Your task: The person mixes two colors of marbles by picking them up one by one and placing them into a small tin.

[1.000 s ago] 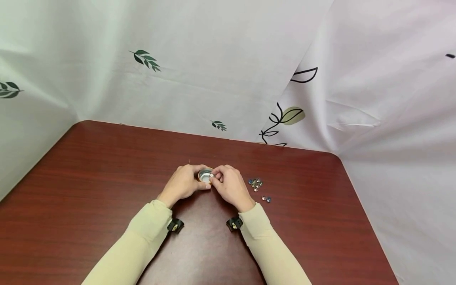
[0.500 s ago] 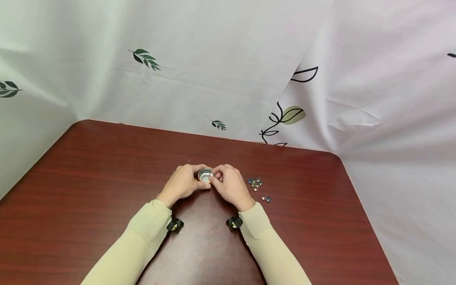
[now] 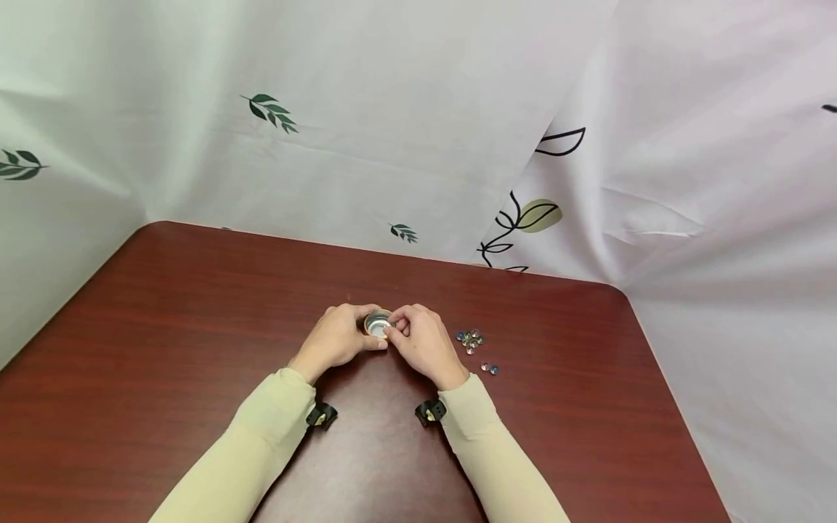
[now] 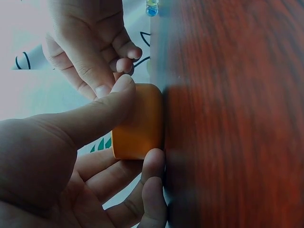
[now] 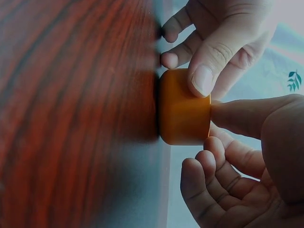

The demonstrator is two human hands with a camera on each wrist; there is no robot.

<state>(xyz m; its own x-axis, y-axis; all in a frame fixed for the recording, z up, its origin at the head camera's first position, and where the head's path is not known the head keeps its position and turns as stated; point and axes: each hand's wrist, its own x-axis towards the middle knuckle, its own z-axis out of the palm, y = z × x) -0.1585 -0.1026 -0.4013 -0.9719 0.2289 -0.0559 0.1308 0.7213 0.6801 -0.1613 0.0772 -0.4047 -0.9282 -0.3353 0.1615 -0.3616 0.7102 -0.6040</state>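
Note:
A small round cup (image 3: 375,315), silvery inside, stands upright on the table; its smooth orange outer wall (image 4: 140,126) shows in both wrist views. My left hand (image 3: 335,338) grips the cup from the left, with the thumb on the near side and fingers around the far side. At the right of the rim is my right hand (image 3: 425,343), its thumb (image 5: 240,116) and forefinger tips at the cup's mouth. Those fingertips are partly hidden, and no bead can be made out between them. Several glass beads (image 3: 470,340) lie clustered to the right of this hand.
Two more beads (image 3: 490,369) lie side by side, nearer than the cluster. The dark red wooden table (image 3: 196,327) has rounded far corners. Pale cloth (image 3: 340,160) with leaf prints hangs behind and at both sides. Each wrist carries a black strap device (image 3: 322,415).
The clear bead earlier pinched in my right fingertips over the cup is out of sight now. Those fingertips have shifted slightly at the rim. My left hand keeps its grip on the cup.

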